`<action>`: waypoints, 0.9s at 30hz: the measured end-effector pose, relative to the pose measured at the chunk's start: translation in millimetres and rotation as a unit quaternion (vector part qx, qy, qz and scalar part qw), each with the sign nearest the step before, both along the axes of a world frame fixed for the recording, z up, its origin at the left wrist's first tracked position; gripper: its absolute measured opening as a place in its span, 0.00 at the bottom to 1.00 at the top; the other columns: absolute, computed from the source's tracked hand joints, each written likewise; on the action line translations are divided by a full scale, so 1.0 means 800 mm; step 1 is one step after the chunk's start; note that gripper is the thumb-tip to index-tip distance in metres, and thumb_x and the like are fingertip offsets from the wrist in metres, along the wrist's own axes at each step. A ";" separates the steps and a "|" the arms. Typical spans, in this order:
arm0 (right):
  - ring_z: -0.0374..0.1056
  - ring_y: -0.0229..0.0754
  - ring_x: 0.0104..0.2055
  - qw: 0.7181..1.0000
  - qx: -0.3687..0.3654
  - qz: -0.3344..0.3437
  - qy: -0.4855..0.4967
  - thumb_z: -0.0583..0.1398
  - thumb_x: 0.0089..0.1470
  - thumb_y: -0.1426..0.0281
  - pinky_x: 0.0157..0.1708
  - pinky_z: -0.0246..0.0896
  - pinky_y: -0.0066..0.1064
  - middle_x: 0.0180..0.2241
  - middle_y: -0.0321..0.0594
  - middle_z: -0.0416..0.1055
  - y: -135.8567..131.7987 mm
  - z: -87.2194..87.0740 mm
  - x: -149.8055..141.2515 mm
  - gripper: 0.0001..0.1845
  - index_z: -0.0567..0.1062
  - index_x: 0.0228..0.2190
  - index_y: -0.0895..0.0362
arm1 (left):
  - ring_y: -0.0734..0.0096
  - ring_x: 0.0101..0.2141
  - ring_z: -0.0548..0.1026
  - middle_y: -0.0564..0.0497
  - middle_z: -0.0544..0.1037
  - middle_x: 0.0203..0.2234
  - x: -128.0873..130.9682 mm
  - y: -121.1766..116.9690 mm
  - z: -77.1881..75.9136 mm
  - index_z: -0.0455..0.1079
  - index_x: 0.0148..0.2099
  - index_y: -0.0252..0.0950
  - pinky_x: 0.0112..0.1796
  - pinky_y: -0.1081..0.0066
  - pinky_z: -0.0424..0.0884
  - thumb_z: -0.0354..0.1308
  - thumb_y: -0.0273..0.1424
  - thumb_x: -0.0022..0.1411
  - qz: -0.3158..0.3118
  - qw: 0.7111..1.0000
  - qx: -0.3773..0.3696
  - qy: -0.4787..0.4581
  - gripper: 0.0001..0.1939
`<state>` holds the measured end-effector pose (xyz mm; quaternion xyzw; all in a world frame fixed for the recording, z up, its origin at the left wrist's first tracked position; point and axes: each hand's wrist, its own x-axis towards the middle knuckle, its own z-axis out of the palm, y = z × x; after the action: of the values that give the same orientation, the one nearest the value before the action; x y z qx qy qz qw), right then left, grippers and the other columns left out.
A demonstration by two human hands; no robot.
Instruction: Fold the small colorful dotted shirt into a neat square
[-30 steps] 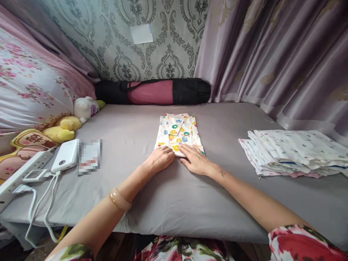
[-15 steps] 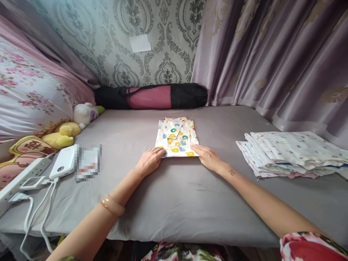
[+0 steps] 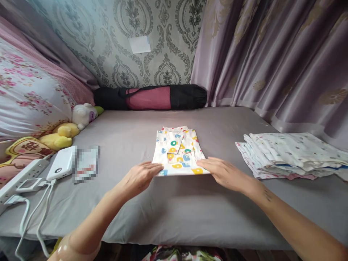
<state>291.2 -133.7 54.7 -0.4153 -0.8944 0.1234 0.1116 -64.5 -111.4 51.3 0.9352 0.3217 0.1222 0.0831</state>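
A white children's shirt [image 3: 178, 159] with yellow, blue and green prints lies folded in front of me, its sleeve laid over the middle. My left hand [image 3: 144, 175] grips the near left corner, with the thumb hidden under the cloth. At the near right corner, my right hand [image 3: 221, 172] pinches the shirt the same way. Between both hands the near edge is pulled straight and seems slightly raised, with a shadow below it.
Folded printed cloths [image 3: 293, 152] are stacked to the right. On the left are a power bank [image 3: 61, 163] with cables, a power strip [image 3: 24, 177], a blurred packet [image 3: 86, 164] and plush toys [image 3: 59, 137]. A rolled mat bag [image 3: 149, 98] lies along the wall on the grey sheet [image 3: 174, 214].
Both hands have drawn the shirt toward me, so its near edge sits lower in view. My forearms have come back and my elbows spread with it.
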 end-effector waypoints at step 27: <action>0.71 0.51 0.49 0.906 -0.092 -0.414 -0.006 0.49 0.64 0.68 0.40 0.63 0.32 0.47 0.52 0.75 0.161 -0.028 -0.059 0.17 0.75 0.44 0.59 | 0.60 0.33 0.75 0.45 0.78 0.32 0.082 0.137 -0.040 0.65 0.35 0.41 0.30 0.68 0.65 0.42 0.33 0.68 0.472 0.862 -0.109 -0.152 0.12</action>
<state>243.9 -5.0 32.6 -0.7573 -0.6273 0.1456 0.1086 1.1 -1.7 19.3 0.6264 0.7192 0.2515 0.1647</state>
